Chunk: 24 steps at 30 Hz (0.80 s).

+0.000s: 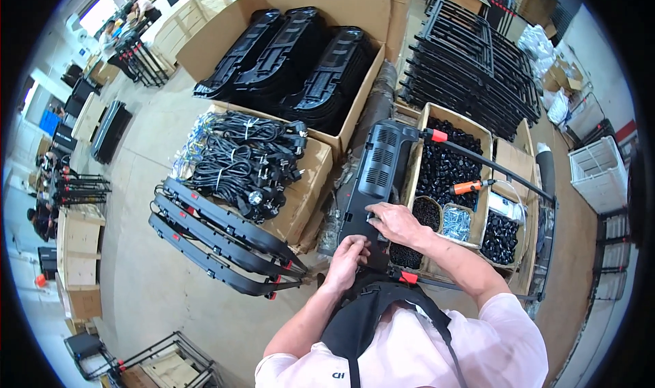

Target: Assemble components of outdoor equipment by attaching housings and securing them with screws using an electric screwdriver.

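Observation:
A long black plastic housing [374, 176] with vent slots lies lengthwise in front of me. Black tubes with red collars [435, 136] run off from it to the right, forming a frame. My right hand [396, 224] rests on the housing's near part, fingers bent together around something small and pale at the tips, too small to name. Lower and to the left, my left hand [346, 264] is closed in a pinch at the housing's near end; what it grips, if anything, is hidden. An orange power screwdriver [467, 187] lies over the parts box to the right.
Right of the housing, a cardboard box [417, 176] holds black plastic parts, silver screws [456, 223] and dark small fasteners [426, 213]. Bundled black power cords [235, 159] and curved black rails [218, 241] lie left. Black trays [280, 61] fill a large carton beyond; stacked frames [471, 67] stand far right.

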Motion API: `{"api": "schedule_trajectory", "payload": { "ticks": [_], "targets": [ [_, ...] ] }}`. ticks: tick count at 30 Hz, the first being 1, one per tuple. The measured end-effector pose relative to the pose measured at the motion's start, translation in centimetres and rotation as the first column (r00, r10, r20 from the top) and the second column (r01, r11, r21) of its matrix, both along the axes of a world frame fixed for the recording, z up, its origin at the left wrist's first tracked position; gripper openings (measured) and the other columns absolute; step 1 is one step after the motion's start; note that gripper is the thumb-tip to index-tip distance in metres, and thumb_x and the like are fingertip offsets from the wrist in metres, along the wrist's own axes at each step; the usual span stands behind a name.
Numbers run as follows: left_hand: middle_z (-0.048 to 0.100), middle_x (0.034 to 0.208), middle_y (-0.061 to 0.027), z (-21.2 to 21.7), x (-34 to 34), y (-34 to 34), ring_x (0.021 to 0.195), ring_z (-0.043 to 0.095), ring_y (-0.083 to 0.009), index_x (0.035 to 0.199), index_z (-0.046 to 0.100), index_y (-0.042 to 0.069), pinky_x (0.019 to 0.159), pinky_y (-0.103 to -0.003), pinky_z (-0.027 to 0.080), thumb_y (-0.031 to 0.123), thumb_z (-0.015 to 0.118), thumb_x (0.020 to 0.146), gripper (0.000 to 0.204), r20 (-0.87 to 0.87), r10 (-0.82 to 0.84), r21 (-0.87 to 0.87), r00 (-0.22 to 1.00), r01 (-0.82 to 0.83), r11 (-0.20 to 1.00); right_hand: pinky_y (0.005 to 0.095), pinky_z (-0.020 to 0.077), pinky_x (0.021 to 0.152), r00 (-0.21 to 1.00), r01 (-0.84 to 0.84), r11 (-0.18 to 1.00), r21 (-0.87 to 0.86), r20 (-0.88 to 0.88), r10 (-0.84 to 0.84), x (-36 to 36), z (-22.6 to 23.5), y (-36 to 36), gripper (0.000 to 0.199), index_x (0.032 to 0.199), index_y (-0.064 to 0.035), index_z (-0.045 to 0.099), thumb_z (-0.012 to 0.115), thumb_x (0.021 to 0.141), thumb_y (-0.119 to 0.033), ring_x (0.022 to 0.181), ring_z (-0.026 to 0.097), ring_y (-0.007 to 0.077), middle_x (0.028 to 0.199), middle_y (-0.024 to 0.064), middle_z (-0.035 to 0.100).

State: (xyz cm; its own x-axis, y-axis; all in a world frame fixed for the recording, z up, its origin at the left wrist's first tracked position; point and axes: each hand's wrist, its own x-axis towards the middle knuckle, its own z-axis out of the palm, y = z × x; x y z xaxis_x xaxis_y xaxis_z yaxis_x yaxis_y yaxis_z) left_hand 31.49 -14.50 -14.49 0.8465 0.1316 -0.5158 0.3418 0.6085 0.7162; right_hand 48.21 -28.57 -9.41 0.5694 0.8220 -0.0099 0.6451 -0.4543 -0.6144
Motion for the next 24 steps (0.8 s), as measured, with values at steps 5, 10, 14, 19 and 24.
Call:
{"api": "schedule_trajectory", "payload": {
  "ticks": [5,10,14,19,24],
  "targets": [
    [0.063,0.127,-0.0137,1.1,-3.8,2.8,0.104,0.064,-0.0181,0.138,0.055,-0.003,0.091,-0.032,0.055,0.008,0.052,0.109,0.032,0.020,0.033,-0.076,0.999,-0.031,0.997,0.0494,0.0579,0.091,0.994,-0.098,0.995,0.004,0.040,0.098,-0.7,-2.1,4.4,0.036,0.123,0.0016,0.068,0.070,0.095,-0.021,0.104,0.071,0.0408,0.113,0.0215,0.073],
    [0.066,0.120,-0.0131,1.8,-4.5,4.4,0.098,0.066,-0.0176,0.147,0.048,-0.004,0.088,-0.031,0.058,0.012,0.049,0.113,0.038,0.080,0.011,-0.172,0.997,0.003,0.985,0.0496,0.0577,0.091,0.991,-0.107,0.991,-0.083,0.077,0.114,-0.9,-2.9,6.1,0.036,0.125,0.0013,0.068,0.068,0.095,-0.020,0.104,0.071,0.0408,0.111,0.0211,0.073],
    [0.067,0.116,-0.0121,1.2,-4.6,4.8,0.094,0.066,-0.0169,0.146,0.048,-0.002,0.085,-0.030,0.058,0.013,0.051,0.112,0.037,0.090,-0.005,-0.137,0.996,0.018,0.990,0.0495,0.0569,0.094,0.989,-0.117,0.984,-0.132,0.072,0.127,-1.2,-2.7,6.7,0.038,0.126,0.0014,0.068,0.068,0.095,-0.020,0.106,0.071,0.0406,0.112,0.0215,0.073],
    [0.068,0.113,-0.0111,0.8,-4.2,5.8,0.092,0.065,-0.0154,0.141,0.051,0.000,0.083,-0.030,0.058,0.017,0.054,0.112,0.034,0.034,-0.074,-0.078,0.997,0.076,0.994,0.0493,0.0566,0.095,0.990,-0.113,0.984,-0.141,0.066,0.123,-1.5,-1.6,6.7,0.039,0.129,0.0009,0.065,0.067,0.095,-0.018,0.108,0.070,0.0417,0.115,0.0225,0.073],
    [0.069,0.113,-0.0109,-0.6,-3.4,5.9,0.091,0.066,-0.0149,0.142,0.051,0.000,0.081,-0.029,0.058,0.018,0.057,0.111,0.036,0.041,-0.039,-0.067,0.998,0.041,0.997,0.0490,0.0557,0.097,0.998,-0.063,0.989,-0.134,0.019,0.066,-0.8,-1.1,5.6,0.038,0.131,-0.0033,0.064,0.067,0.095,-0.016,0.110,0.069,0.0416,0.116,0.0226,0.073]
  ]
}}
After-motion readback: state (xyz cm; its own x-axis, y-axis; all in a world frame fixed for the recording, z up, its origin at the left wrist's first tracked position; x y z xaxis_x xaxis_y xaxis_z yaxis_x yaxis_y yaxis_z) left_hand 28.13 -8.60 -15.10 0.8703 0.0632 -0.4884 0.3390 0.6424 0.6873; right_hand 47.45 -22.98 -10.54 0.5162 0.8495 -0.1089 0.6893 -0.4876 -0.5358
